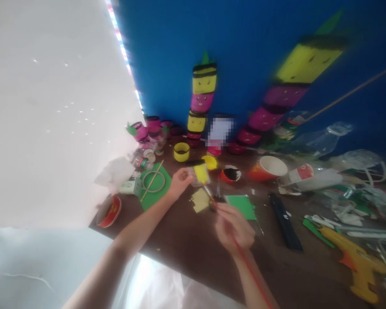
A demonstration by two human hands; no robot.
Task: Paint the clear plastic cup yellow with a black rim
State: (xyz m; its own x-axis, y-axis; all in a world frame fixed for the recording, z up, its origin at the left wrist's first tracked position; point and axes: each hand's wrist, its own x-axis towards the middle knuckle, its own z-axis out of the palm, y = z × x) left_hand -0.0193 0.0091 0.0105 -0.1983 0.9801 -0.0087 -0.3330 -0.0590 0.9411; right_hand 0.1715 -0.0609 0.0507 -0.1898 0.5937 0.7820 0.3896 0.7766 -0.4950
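My left hand (180, 183) pinches the left edge of a clear plastic piece (200, 174) with yellow paint across its face. My right hand (234, 227) is closed around a paintbrush (209, 195) with a long red handle, its tip at the lower edge of the painted piece. Just behind the piece is a small tub of yellow paint (209, 162). A red cup with black paint (230, 174) stands to its right. Below the piece lies a scrap of beige paper (200, 201); a green sheet (241, 207) lies behind my right hand.
A yellow ring (182, 152) and stacked painted faces (202, 103) stand toward the blue wall. On the right are a paper cup (268, 168), plastic bottles (321, 139), a black bar (285, 221) and a yellow glue gun (357, 262). A red ring (110, 211) sits at the left edge.
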